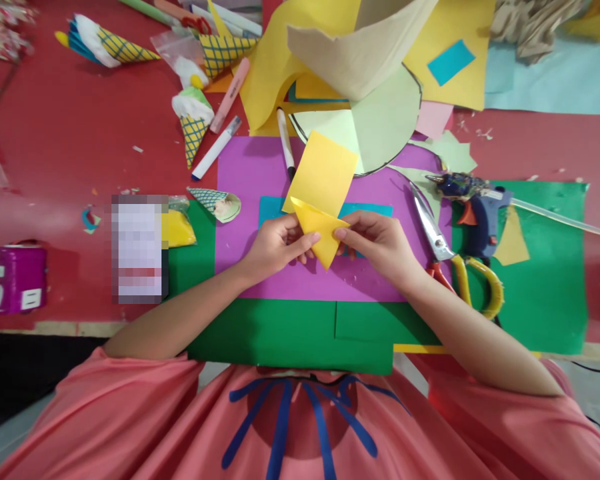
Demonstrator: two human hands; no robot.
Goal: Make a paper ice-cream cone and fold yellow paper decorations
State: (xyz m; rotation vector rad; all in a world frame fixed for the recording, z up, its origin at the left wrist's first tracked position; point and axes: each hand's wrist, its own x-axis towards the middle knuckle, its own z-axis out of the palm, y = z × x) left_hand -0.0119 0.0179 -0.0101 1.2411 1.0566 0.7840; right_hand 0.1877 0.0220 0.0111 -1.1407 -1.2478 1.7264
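A yellow paper piece (321, 183) is held over the purple sheet (250, 173), its lower part folded into a point. My left hand (276, 245) pinches the fold's left side. My right hand (380, 243) pinches the fold's right corner. Both hands hover just above a blue paper strip (270, 208) lying on the purple sheet. A green sheet (290, 333) lies beneath, nearest to me.
Scissors with yellow handles (455, 263) and a blue glue gun (475, 210) lie right of my hands. Markers (286, 143), paper cones (195, 123) and a pale green circle (385, 123) sit farther away. A magenta box (13, 277) stands at the left edge.
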